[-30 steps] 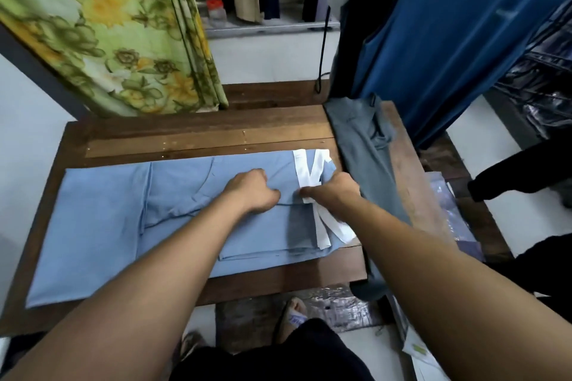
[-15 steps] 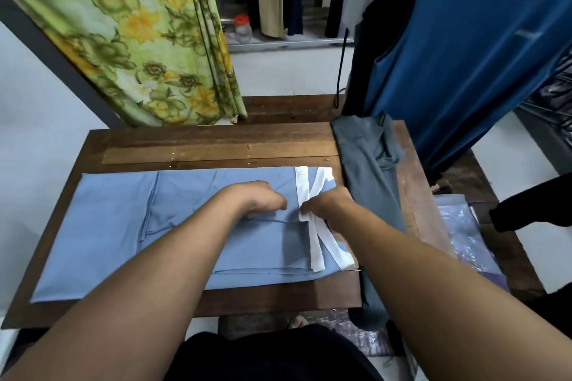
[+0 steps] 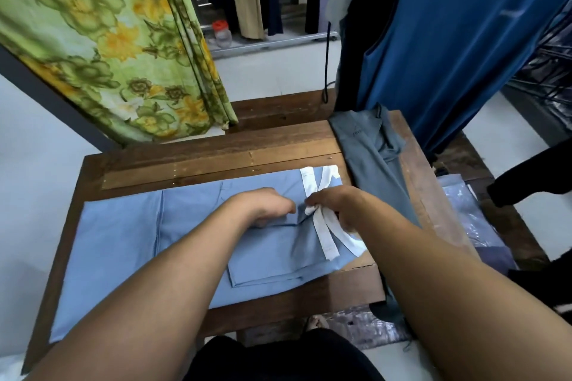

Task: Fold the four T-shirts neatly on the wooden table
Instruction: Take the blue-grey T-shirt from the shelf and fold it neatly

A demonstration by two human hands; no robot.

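Cloth bunches where it lay flat a moment ago: the right hand [image 3: 337,206] now pinches the white neck trim [image 3: 322,227] of the light blue cotton T-shirt [image 3: 192,235], which lies partly folded across the dark wooden table [image 3: 216,148]. The left hand [image 3: 266,206] sits just beside it, fingers curled down on a fold, gripping or only pressing, I cannot tell. Likely the collar is being tidied before the crosswise fold; the crumpled grey T-shirt [image 3: 371,164] waits at the table's right edge.

Two T-shirts are counted, one light blue T-shirt [image 3: 123,241] and one grey T-shirt [image 3: 370,170], one wooden table [image 3: 216,151] is seen, two hands, a left hand [image 3: 266,206] and a right hand [image 3: 334,202], one floral curtain [image 3: 108,40], one red-lidded jar [image 3: 222,34], one blue sleeveless top [image 3: 448,40]
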